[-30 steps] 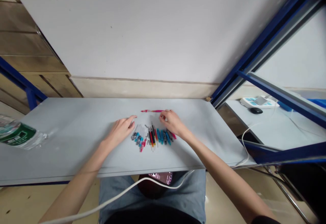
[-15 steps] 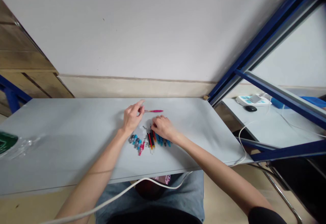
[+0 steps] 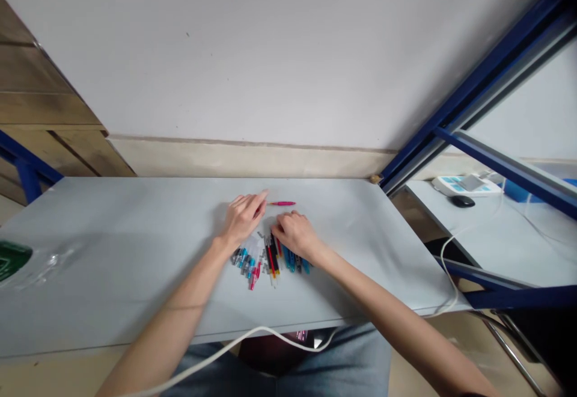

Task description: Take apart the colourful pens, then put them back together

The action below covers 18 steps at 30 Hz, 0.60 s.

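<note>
Where hands [image 3: 296,233] lie, pens [image 3: 292,261] half-hide; cable [image 3: 259,328] arcs.

No lettering can be read. Pale marks on the green label [image 3: 15,260] of a bottle [image 3: 50,263], cropped at far left, are illegible, as is the partly hidden, lit screen [image 3: 302,335] below the edge of the surface [image 3: 144,216].

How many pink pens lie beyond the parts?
1: the pink pen, beyond the right hand, its left end beside the left hand. More may be hidden beneath the hands.
</note>
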Each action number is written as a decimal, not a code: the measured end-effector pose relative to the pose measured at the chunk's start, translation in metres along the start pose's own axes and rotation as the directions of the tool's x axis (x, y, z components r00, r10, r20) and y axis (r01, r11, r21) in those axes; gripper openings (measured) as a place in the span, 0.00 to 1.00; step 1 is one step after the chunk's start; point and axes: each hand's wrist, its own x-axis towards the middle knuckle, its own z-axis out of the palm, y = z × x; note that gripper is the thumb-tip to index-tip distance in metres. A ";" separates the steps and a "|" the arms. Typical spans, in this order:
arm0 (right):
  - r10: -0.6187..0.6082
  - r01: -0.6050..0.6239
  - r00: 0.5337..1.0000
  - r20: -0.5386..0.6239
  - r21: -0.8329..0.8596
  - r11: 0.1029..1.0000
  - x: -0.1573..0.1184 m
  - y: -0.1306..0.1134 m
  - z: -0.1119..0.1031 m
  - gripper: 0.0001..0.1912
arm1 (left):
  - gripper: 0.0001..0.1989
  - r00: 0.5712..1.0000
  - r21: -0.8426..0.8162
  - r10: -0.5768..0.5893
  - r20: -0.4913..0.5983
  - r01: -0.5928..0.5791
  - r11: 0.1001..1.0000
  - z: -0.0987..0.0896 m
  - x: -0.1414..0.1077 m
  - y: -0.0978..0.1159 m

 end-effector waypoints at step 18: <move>0.186 -0.004 0.963 -0.193 0.685 0.729 0.041 0.049 -0.018 0.14 | 0.19 0.995 -0.098 -0.016 0.103 0.026 0.995 0.002 -0.003 -0.009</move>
